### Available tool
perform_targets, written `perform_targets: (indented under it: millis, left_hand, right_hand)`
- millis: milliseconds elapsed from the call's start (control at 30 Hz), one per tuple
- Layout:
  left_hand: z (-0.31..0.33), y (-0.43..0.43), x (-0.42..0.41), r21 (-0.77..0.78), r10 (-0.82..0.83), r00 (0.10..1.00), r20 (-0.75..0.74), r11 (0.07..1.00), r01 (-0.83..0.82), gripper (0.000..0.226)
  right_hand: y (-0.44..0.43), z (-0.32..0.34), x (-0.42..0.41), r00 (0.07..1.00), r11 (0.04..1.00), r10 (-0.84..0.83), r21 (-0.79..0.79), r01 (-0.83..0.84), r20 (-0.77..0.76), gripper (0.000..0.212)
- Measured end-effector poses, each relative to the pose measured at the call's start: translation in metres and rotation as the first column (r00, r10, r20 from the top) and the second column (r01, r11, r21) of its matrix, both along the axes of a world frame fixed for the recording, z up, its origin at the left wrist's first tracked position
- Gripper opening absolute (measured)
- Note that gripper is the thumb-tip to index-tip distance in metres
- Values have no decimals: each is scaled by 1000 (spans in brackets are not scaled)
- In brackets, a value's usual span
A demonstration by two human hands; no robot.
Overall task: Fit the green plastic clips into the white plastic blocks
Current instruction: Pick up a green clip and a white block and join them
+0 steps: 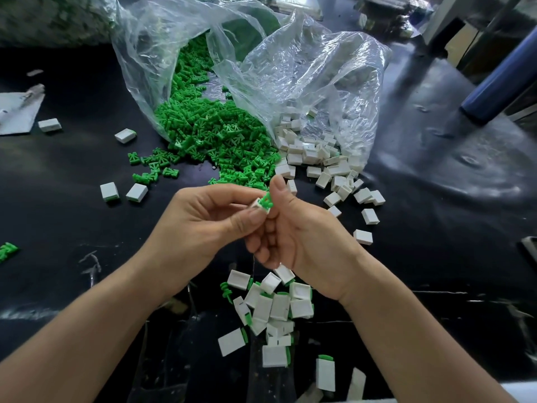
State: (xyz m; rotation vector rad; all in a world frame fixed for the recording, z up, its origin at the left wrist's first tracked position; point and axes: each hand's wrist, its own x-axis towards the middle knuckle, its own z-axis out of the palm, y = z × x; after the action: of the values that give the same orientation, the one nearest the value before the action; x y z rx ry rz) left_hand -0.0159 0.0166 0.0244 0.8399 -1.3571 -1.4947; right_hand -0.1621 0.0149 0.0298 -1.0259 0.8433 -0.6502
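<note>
The left hand (209, 219) is pinching a white block (258, 210) between its thumb and fingers. The right hand (293, 237) is pinching a green clip (266, 201) and holding it at the open end of the block. The clip is sticking out, so I think it is only partly in. Both hands are up over the black table (436, 228).

Behind the hands, a green pile (215, 135) of clips is spilling out of clear bags (305, 68). Just beside it, a white pile (316, 167) of blocks is spilling out too. Near the person, a done pile (276, 306) is lying on the table, with green edges peeking out of its blocks.

What could go wrong? The clip is tiny, and the fingers are hiding most of it, so I cannot tell if it is turned the right way. If it is going in crooked, it could jam, or a thin bit could bend. If the right thumb is pushing too hard on one side, the clip could pop out and land among the loose ones. If the left hand is holding too softly, the block could slip, drop onto the done pile and get mixed in half done.
</note>
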Motion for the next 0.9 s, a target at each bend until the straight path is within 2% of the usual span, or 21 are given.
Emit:
perform_targets:
  millis: [233,367,467,567,667,800,900]
  left_hand:
    - [0,1,0,-47,-16,1000,-10,999,16,24]
    - [0,0,1,-60,-39,999,-3,997,39,26]
    - [2,0,2,-55,-47,999,0,997,47,25]
    - [-1,-1,2,-22,12,1000,15,1000,-12,28]
    - [-1,-1,1,-12,44,999,5,999,-44,29]
    - [0,1,-1,-5,70,998,6,998,-70,21]
    - [0,2,-1,-16,104,994,18,994,-104,36]
  right_hand:
    - [3,-1,5,1000,999,17,29,-17,14,58]
    - [5,-1,7,1000,999,20,28,-20,14,76]
    - [6,0,7,999,999,32,36,-33,13,77]
    - [6,2,6,999,1000,9,16,-8,-31,68]
    - [7,4,6,998,1000,-4,18,5,-62,80]
    - [9,4,9,995,997,-44,57,49,-89,42]
    - [11,3,11,992,994,-80,62,87,-102,39]
